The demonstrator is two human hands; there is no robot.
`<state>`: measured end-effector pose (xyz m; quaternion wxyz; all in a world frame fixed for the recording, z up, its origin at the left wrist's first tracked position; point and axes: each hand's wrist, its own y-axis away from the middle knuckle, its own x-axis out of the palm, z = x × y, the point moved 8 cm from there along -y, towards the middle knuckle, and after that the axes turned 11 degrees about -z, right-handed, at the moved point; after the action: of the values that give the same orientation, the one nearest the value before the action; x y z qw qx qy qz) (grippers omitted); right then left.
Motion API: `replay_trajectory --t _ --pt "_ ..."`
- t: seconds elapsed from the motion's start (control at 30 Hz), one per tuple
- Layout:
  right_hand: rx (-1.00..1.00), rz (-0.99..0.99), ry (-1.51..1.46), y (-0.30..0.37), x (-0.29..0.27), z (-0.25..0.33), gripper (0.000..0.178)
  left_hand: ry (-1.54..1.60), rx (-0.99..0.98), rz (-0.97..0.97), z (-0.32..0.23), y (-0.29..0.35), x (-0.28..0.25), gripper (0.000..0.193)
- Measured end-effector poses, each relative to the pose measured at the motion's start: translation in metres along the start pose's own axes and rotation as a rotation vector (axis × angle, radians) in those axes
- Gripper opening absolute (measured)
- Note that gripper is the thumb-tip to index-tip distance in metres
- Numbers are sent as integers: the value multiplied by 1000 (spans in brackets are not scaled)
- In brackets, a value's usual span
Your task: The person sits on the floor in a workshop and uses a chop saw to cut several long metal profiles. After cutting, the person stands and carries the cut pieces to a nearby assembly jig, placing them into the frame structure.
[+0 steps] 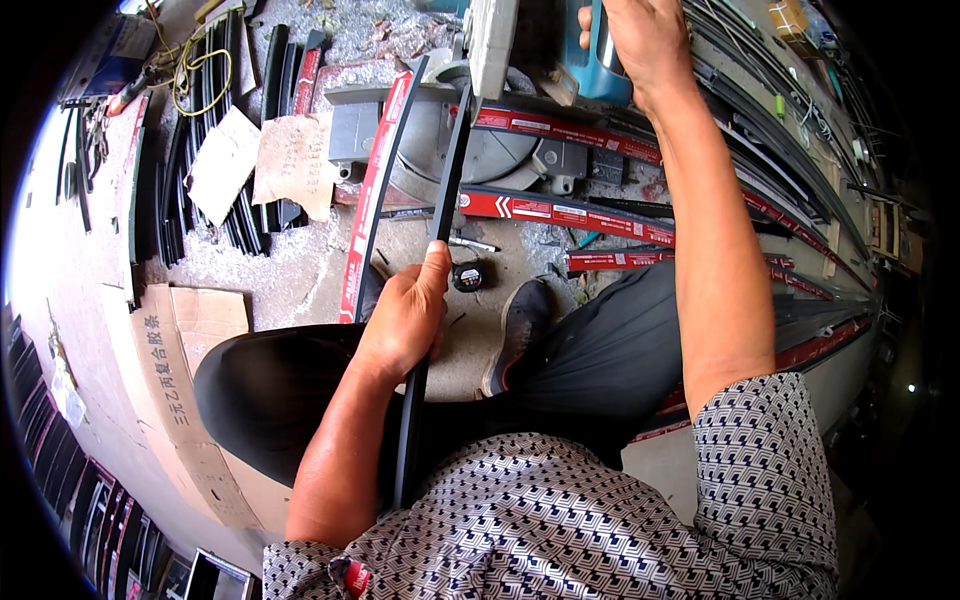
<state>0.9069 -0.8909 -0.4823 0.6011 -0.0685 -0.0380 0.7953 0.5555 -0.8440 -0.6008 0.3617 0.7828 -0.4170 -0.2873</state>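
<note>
My left hand is wrapped round a long dark profile strip, thumb along its top. The strip runs from beside my lap up onto the round grey base of a mitre saw, its far end by the saw's pale guard. At the top right, my right hand grips the teal saw handle; some of its fingers are cut off by the frame edge. A profile with red film leans left of the held strip. Whether the blade touches the strip is hidden.
A black tape measure and a marker pen lie near my shoe. Red-filmed profiles lie to the right. Dark strips, cardboard pieces and a flattened carton cover the floor on the left.
</note>
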Motion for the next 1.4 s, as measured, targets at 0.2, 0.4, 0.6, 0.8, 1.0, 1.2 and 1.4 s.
replay_trajectory --t 0.2,0.4,0.6,0.8,1.0,1.2,1.4 --pt "-15 -10 -12 5 -2 -4 38 -27 -6 -15 2 2 -2 59" --pt "-46 -13 -80 9 -3 -11 42 29 61 -67 -16 11 -18 58" --pt "5 -29 -2 -8 -2 -5 42 170 22 -32 -8 32 -37 59" --pt "50 -38 107 -35 1 -4 33 255 -23 7 -12 72 -78 60" --pt "87 -28 123 -50 -2 -13 34 199 39 -157 -52 112 -160 58" --pt "53 -29 167 -53 -5 -16 34 -193 451 -569 -96 88 -280 59" --pt "64 -9 196 -51 3 -13 28 -198 452 -445 -7 -38 -301 52"
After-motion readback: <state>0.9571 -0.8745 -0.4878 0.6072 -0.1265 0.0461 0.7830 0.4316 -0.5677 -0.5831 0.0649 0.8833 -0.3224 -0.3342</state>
